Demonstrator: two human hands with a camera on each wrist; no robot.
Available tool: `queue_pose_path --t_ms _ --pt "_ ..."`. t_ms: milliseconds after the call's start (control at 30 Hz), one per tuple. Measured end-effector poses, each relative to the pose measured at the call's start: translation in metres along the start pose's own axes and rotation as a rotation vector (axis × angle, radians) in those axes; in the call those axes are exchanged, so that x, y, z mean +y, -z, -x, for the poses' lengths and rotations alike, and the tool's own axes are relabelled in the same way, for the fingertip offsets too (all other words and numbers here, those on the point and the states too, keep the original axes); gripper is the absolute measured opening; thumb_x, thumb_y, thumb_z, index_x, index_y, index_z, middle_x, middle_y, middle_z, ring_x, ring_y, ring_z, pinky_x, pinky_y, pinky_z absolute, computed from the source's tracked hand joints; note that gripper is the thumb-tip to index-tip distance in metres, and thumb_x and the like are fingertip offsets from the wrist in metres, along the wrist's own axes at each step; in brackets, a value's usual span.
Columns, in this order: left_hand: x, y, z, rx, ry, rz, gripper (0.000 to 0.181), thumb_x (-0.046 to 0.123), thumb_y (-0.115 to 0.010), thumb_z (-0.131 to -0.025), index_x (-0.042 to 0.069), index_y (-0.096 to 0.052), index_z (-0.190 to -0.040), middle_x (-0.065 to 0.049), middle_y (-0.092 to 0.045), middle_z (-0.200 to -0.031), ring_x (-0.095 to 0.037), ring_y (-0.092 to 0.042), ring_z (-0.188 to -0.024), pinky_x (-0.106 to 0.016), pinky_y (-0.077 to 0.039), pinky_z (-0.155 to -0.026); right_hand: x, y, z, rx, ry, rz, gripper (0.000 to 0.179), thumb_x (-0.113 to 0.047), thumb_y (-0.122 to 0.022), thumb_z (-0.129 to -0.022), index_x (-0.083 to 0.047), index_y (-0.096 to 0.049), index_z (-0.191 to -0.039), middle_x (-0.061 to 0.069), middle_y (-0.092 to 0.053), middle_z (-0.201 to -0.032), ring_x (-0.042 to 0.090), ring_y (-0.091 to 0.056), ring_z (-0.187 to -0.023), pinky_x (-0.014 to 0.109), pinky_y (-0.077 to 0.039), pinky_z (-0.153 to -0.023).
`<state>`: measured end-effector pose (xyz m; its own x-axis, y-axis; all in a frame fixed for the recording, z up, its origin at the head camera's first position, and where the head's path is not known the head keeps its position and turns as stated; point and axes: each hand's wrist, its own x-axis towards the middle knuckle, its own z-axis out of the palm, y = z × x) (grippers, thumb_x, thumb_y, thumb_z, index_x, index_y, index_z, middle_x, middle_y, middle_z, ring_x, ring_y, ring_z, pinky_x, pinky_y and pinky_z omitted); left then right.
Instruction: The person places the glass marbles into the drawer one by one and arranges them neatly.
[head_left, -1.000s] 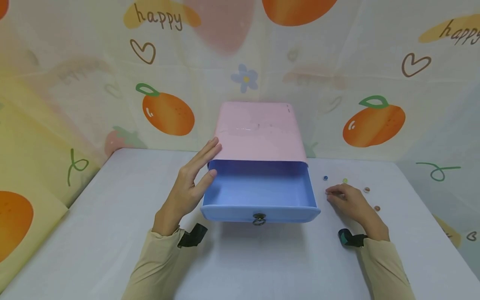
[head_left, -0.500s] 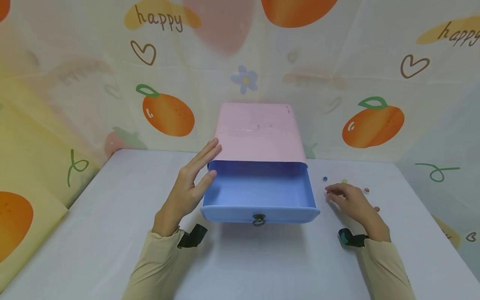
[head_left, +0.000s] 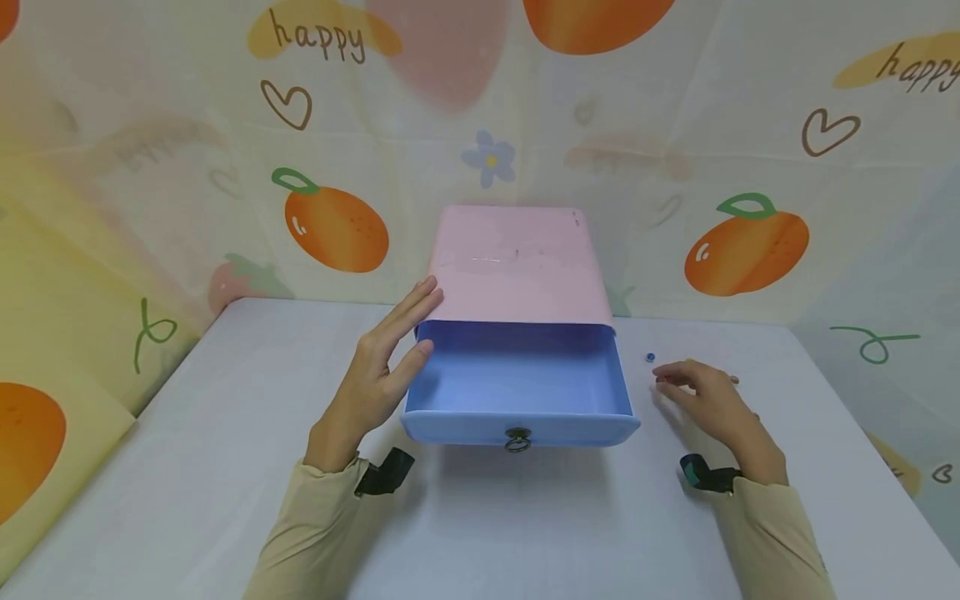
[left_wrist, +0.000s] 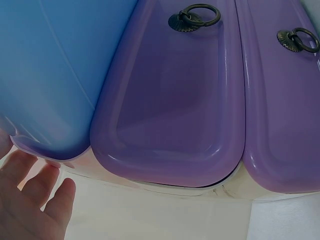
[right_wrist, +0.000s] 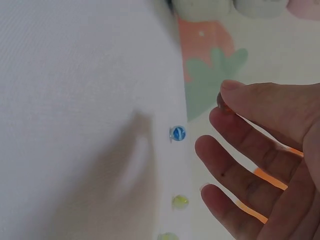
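White table (head_left: pixel 540 533): right hand (head_left: pixel 708 404) pinches marble (right_wrist: pixel 220 102) right of open drawer (head_left: pixel 525 429), left hand (head_left: pixel 367 383) straight-fingered against pink box (head_left: pixel 525 262); pickup looks done, carrying calls for firm pinch.

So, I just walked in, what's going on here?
A person holds a small dark marble between the thumb and index finger of the right hand, above the table. The left hand rests against the side of a pink cabinet, whose blue top drawer stands open. A blue marble lies on the table, to the cabinet's right.
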<state>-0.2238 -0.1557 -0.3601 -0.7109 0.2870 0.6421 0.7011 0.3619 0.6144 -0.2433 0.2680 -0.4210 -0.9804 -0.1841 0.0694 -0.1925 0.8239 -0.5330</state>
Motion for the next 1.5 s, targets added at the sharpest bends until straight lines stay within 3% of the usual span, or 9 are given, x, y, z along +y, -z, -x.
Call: queue_pose_path --t_ms 233,467,533,1033,1500 --pt "0.000 0.000 0.000 -0.003 0.003 0.000 0.052 0.003 -0.052 -0.094 0.007 -0.048 -0.146 -0.006 -0.041 -0.158 -0.020 -0.031 -0.151 -0.028 -0.024 -0.124 -0.008 0.005 0.001 0.007 0.021 -0.006 0.029 -0.010 -0.065 -0.094 0.004 -0.066 -0.120 0.029 -0.067 -0.117 0.052 -0.058 -0.110 0.087 -0.019 -0.096" --pt "-0.001 -0.001 0.000 0.007 -0.012 0.014 0.053 0.003 -0.053 -0.094 0.006 -0.048 -0.146 -0.007 -0.041 -0.158 -0.021 -0.032 -0.151 -0.027 -0.024 -0.124 -0.014 0.009 0.004 0.033 0.057 0.010 0.029 -0.010 -0.065 -0.095 0.004 -0.066 -0.121 0.025 -0.069 -0.115 0.044 -0.062 -0.109 0.066 -0.048 -0.094" --pt "-0.001 -0.001 0.000 0.008 -0.012 0.013 0.053 0.003 -0.053 -0.094 0.006 -0.048 -0.146 -0.007 -0.041 -0.158 -0.021 -0.032 -0.151 -0.027 -0.024 -0.124 -0.016 0.011 0.004 0.044 0.074 0.002 0.029 -0.009 -0.065 -0.094 0.004 -0.066 -0.120 0.025 -0.070 -0.114 0.043 -0.063 -0.107 0.063 -0.051 -0.094" --pt "0.001 -0.001 0.000 0.003 0.005 -0.004 0.053 0.004 -0.053 -0.094 0.007 -0.048 -0.146 -0.007 -0.041 -0.158 -0.020 -0.032 -0.150 -0.030 -0.025 -0.124 -0.031 0.022 0.011 0.153 0.200 0.010 0.027 -0.006 -0.068 -0.091 0.002 -0.068 -0.117 0.018 -0.073 -0.101 0.037 -0.068 -0.095 0.060 -0.055 -0.088" --pt "0.002 -0.001 0.000 0.004 0.000 0.004 0.053 0.003 -0.053 -0.094 0.006 -0.048 -0.146 -0.007 -0.041 -0.158 -0.021 -0.032 -0.150 -0.027 -0.025 -0.124 -0.047 0.032 0.018 0.227 0.237 0.025 0.028 -0.007 -0.070 -0.090 0.000 -0.069 -0.117 0.017 -0.072 -0.105 0.036 -0.067 -0.095 0.061 -0.055 -0.084"
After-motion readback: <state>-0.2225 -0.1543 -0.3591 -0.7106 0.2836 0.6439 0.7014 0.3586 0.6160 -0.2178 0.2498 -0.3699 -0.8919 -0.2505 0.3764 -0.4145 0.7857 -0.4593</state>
